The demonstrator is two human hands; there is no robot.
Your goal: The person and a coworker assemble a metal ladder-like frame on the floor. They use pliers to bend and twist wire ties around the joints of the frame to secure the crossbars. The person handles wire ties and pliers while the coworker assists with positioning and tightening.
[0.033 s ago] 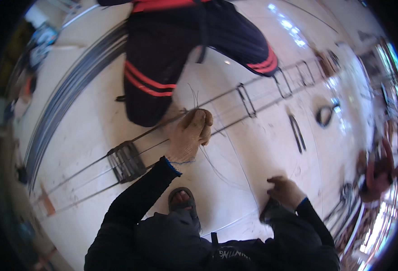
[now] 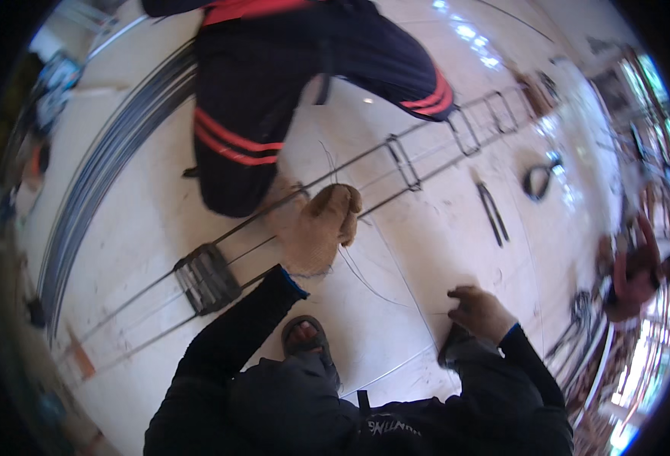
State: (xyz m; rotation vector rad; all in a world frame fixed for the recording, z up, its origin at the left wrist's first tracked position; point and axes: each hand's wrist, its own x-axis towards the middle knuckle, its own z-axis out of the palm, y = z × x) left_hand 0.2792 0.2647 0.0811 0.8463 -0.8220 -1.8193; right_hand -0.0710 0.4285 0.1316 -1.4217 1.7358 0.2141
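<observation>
My left hand (image 2: 321, 232), in a tan knit glove, is closed over a few thin tie wires (image 2: 361, 277). Their loose ends stick out above the fist and trail below it. It sits at the long steel bars (image 2: 384, 199) of a rebar frame lying across the floor. A tight bundle of rectangular stirrups (image 2: 207, 279) is on the bars to the left; others (image 2: 405, 163) stand spaced out to the right. Next to my right knee my right hand (image 2: 484, 313), also gloved, appears to hold nothing, with its fingers loosely bent and apart.
Across the frame kneels another person in dark trousers with red stripes (image 2: 240, 144). Long-handled nippers (image 2: 491, 213) and a dark wire coil (image 2: 538, 181) lie on the tiles at right. Curved rebar rods (image 2: 114, 148) run along the left. Another person (image 2: 639, 270) is at the far right.
The whole view has shifted slightly, so the frame and the other person appear a little further left. My left hand stays closed on the wires.
</observation>
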